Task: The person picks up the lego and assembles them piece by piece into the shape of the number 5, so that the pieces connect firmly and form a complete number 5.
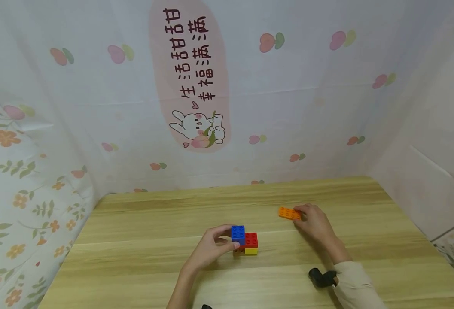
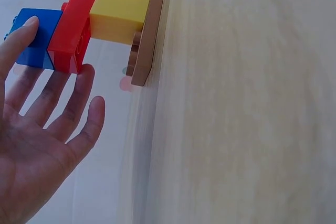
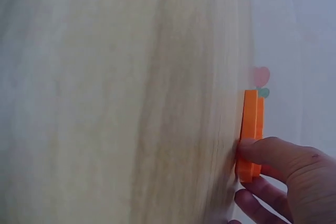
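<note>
My left hand [image 1: 212, 246] pinches a blue brick [image 1: 238, 233] between thumb and fingers. The blue brick sits on one end of a red brick [image 1: 251, 238]. Below the red one is a yellow brick [image 2: 118, 11], which rests on one end of a flat brown brick [image 2: 148, 40] on the table. Over to the right, my right hand [image 1: 316, 222] pinches the near end of a flat orange brick [image 1: 288, 213], thumb on one side and fingers on the other. In the right wrist view the orange brick [image 3: 251, 129] lies close against the tabletop.
The wooden table [image 1: 141, 249] carries the bricks. Behind it hangs a white printed cloth [image 1: 296, 107] with a rabbit picture, and a floral cloth [image 1: 22, 193] hangs at the left. A black strap piece [image 1: 321, 278] sits at my right wrist.
</note>
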Action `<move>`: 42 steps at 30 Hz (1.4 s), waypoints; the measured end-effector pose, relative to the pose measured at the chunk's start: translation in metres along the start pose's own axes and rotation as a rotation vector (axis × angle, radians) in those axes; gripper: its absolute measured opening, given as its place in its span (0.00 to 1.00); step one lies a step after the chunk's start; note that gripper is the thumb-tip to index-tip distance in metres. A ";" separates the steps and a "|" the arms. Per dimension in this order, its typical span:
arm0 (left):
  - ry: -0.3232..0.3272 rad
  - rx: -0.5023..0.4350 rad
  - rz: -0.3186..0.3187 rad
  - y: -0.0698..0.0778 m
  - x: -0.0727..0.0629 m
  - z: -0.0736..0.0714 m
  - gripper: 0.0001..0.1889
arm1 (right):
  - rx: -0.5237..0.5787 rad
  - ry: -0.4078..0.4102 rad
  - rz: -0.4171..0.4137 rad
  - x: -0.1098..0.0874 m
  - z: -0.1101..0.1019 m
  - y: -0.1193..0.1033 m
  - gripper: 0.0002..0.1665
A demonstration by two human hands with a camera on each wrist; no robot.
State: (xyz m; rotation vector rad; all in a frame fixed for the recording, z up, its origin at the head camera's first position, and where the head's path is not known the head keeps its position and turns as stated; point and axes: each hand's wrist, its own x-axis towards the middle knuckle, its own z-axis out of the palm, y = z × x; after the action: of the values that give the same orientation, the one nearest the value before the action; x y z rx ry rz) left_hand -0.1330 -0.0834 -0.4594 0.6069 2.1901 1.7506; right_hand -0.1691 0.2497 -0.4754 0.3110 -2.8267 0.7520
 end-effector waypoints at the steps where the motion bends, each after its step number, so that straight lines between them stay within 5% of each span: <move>1: -0.001 -0.001 0.005 0.000 0.000 0.000 0.20 | 0.008 0.000 0.010 0.000 0.000 0.000 0.21; 7: -0.010 -0.024 0.021 -0.005 0.000 0.000 0.21 | 0.047 0.006 0.038 -0.001 -0.002 0.000 0.21; 15: -0.024 -0.068 0.062 -0.002 -0.002 0.001 0.23 | 0.053 0.062 -0.029 -0.001 -0.009 -0.012 0.19; 22: 0.034 -0.034 0.054 0.025 -0.010 0.000 0.19 | 0.067 0.091 -0.073 0.000 -0.017 -0.027 0.19; 28: 0.011 -0.170 0.068 0.003 -0.001 -0.001 0.25 | 0.094 0.081 -0.103 0.000 -0.024 -0.042 0.20; 32: -0.035 -0.287 0.087 0.001 0.001 -0.001 0.35 | 0.130 0.087 -0.136 0.000 -0.030 -0.056 0.20; 42: -0.085 -0.340 0.068 0.004 0.003 0.003 0.36 | 0.099 0.136 -0.257 -0.002 -0.042 -0.087 0.20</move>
State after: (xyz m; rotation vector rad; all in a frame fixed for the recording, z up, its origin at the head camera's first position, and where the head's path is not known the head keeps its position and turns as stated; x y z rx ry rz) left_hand -0.1332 -0.0783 -0.4557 0.6613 1.7777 2.0298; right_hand -0.1394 0.1979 -0.3995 0.6013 -2.5629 0.8222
